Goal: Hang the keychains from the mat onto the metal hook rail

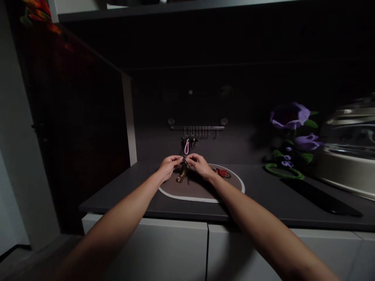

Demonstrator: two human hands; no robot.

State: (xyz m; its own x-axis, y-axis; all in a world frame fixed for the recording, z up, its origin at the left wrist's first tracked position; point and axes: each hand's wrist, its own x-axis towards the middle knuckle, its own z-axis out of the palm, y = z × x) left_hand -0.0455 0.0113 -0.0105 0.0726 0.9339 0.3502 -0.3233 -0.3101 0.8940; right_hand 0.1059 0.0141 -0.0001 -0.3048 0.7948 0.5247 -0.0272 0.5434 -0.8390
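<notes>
Both my hands meet above an oval brown mat [202, 195] with a white rim. My left hand [170, 166] is closed, its fingertips pinching a bunch of keys [183, 171] with a brown lettered tag hanging below. From the other side my right hand [199, 164] pinches the top of the same bunch, near its ring. The exact grip is small and partly hidden by the fingers. Just behind, a hook rail [197, 127] on the dark back wall carries several keys and a pink loop strap [186, 146]. A red item with a dark loop [222, 173] lies on the mat, right of my right hand.
The mat rests on a dark countertop [117, 195] above light cabinet doors [164, 246]. To the right stand purple fabric flowers [290, 117] with a green ring base, a flat black slab [322, 197] and a domed pale appliance [348, 164]. A shelf [175, 9] overhangs the counter.
</notes>
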